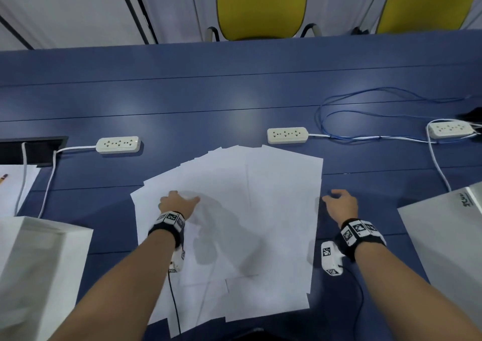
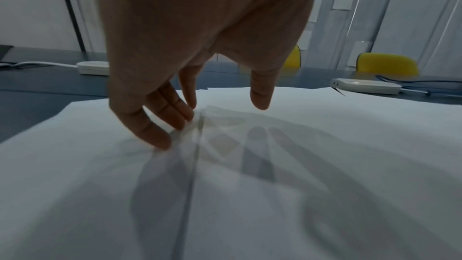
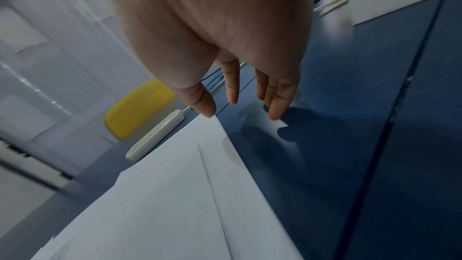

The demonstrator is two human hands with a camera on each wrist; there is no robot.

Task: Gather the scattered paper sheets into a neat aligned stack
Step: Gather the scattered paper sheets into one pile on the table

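Several white paper sheets [image 1: 234, 226] lie fanned and overlapping on the blue table [image 1: 208, 100], their far edges stepped like a spread deck. My left hand [image 1: 178, 202] rests on the left part of the pile with fingers nearly straight; in the left wrist view its fingertips [image 2: 162, 141] touch the paper sheets [image 2: 275, 185]. My right hand [image 1: 340, 202] hovers over bare table just beyond the pile's right edge, fingers relaxed and holding nothing. In the right wrist view its fingers [image 3: 275, 110] hang above the table beside the paper's edge [image 3: 217, 165].
Three white power strips [image 1: 118, 145] [image 1: 287, 135] [image 1: 451, 129] with cables lie behind the pile. White boxes stand at the near left [image 1: 34, 262] and near right [image 1: 448, 236]. A blue cable [image 1: 365, 106] loops at the right. Two yellow chairs [image 1: 260, 4] stand beyond the table.
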